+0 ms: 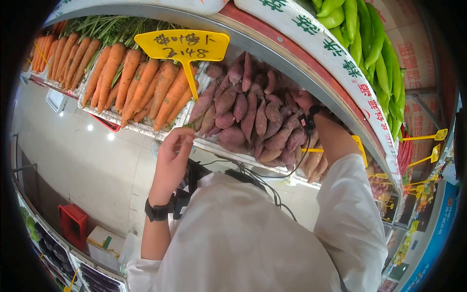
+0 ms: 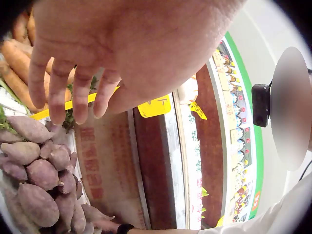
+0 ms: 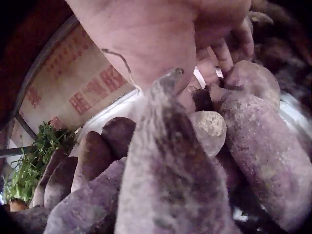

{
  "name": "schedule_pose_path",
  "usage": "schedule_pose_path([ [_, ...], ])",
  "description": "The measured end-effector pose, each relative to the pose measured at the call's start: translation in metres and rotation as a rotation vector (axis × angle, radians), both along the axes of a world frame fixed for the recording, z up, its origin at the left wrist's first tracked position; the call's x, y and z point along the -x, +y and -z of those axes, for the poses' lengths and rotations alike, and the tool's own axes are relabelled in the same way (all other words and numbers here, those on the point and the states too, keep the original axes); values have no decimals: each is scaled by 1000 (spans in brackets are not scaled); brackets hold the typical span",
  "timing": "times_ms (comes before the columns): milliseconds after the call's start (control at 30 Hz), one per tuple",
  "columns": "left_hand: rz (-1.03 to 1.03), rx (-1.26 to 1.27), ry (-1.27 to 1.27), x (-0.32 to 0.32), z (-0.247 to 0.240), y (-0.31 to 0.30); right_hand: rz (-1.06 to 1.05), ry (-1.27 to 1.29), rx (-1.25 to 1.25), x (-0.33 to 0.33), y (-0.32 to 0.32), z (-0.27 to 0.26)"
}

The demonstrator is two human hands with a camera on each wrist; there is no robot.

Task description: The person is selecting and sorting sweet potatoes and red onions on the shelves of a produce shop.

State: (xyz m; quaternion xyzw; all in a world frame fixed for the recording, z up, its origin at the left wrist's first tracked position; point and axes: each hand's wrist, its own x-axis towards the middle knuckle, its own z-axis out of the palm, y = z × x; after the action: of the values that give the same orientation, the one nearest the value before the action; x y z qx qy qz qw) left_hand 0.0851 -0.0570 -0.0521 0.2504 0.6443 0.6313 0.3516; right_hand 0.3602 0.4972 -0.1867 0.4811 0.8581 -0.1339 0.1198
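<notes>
A heap of purple sweet potatoes (image 1: 248, 117) fills a tray on a slanted shelf. My right hand (image 1: 302, 100) reaches deep into the back of the heap. In the right wrist view its bent fingers (image 3: 225, 51) lie against a sweet potato (image 3: 251, 80), with a long one (image 3: 170, 170) close to the camera; a firm grip does not show. My left hand (image 1: 177, 141) hovers at the tray's front edge (image 1: 214, 146). Its fingers (image 2: 58, 92) hang relaxed above the sweet potatoes (image 2: 39, 170) and hold nothing.
Carrots (image 1: 131, 82) with green tops lie in the tray to the left, behind a yellow price sign (image 1: 182, 46). Green peppers (image 1: 374, 53) sit on the shelf above, at the right. A red crate (image 1: 73, 224) and boxes stand on the pale floor below.
</notes>
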Motion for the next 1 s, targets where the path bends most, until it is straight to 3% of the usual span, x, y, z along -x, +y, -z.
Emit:
schedule_pose_path([
  [167,15,49,-22,-5,2,-3,-91,38,-63,46,4,-19],
  [533,36,68,-79,-4,4,0,-141,36,-158,-11,5,-6],
  [1000,-37,86,-48,-10,8,-8,-341,47,-248,-14,-3,30],
])
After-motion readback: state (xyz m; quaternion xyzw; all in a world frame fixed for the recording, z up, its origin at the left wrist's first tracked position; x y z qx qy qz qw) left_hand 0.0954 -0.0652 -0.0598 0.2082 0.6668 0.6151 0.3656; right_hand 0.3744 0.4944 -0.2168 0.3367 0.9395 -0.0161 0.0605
